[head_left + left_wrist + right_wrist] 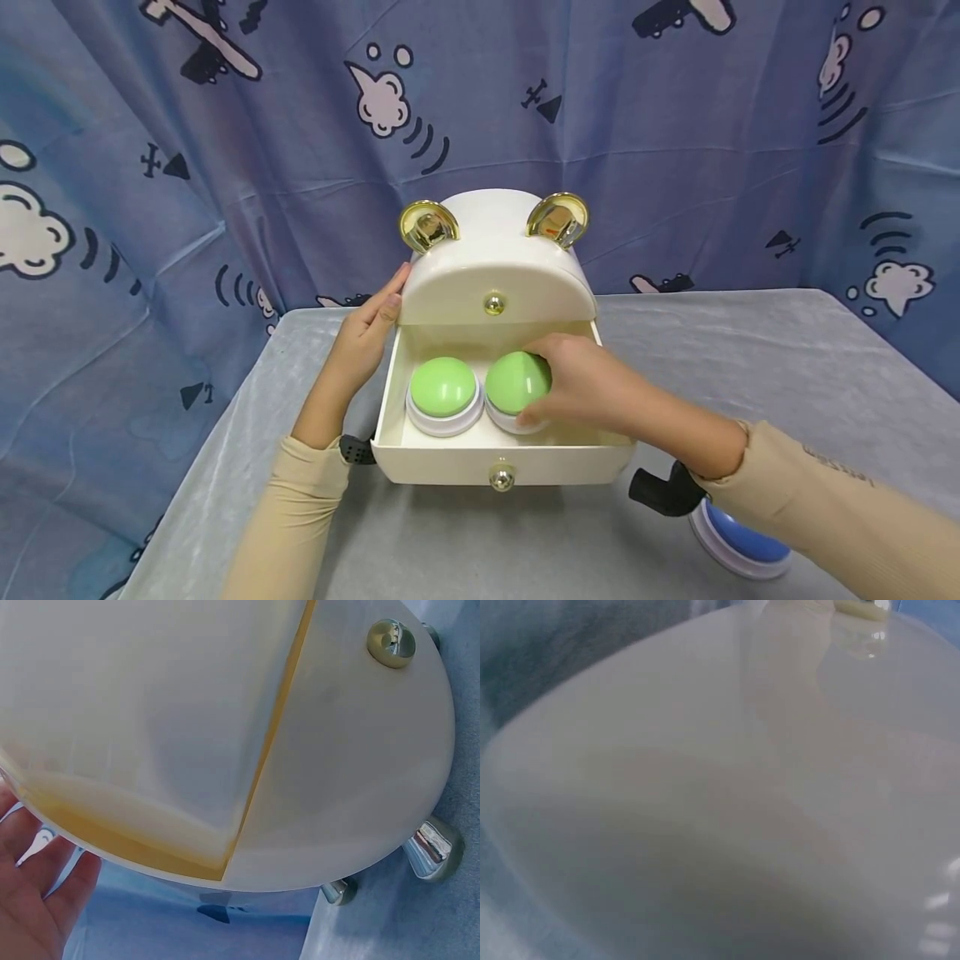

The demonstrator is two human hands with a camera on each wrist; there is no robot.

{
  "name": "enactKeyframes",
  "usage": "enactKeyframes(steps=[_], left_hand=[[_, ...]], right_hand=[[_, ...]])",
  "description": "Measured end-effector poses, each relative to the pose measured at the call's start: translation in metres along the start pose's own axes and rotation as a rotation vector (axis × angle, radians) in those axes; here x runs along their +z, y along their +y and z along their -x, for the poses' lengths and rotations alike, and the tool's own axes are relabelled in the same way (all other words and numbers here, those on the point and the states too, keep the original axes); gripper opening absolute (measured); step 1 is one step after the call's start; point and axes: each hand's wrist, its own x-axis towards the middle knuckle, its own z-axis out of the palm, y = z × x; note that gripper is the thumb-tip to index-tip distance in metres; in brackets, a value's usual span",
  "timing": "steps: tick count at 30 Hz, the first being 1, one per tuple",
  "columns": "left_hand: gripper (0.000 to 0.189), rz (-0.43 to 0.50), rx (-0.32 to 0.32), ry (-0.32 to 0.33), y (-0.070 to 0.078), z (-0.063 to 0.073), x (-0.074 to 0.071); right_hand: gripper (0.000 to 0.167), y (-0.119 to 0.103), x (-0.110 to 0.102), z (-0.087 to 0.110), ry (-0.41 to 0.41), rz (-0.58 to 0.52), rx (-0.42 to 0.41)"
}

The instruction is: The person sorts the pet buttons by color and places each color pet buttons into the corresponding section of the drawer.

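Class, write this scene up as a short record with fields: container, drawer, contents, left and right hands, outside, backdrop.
Container: white box with gold ears
Drawer: white drawer, pulled open
Contents: left green-topped button and right green-topped button, side by side
Left hand: left hand touches the box's left side
Right hand: right hand grips the right green-topped button
Outside: blue-topped button on grey cloth, partly hidden by the right sleeve
Backdrop: blue patterned curtain

held green dome (515, 383) partly behind right hand (583, 382), sleeve lettering (837, 466) illegible
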Motion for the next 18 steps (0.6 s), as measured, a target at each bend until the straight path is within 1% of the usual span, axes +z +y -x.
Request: enactKeyframes(steps=[7,11,15,18], left_hand=[[0.046,-0.005,-0.003,-0.003,0.000,0.000,-0.001],[0.045,0.002,-0.009,-0.007,-0.001,0.000,-0.001],[0.046,0.008,0.002,-0.011,0.000,0.000,-0.001],[0.046,0.006,0.007,-0.011,0.000,0.000,-0.001]], right_hand=[[0.049,-0.001,-0.001,-0.003,-0.060,0.043,0.025],[0.052,-0.001,-0.003,-0.003,-0.075,0.032,0.033],[0.057,0.000,-0.009,0.000,-0.054,-0.046,0.032],[0.061,0.001,-0.015,0.008,-0.027,-0.121,0.040]])
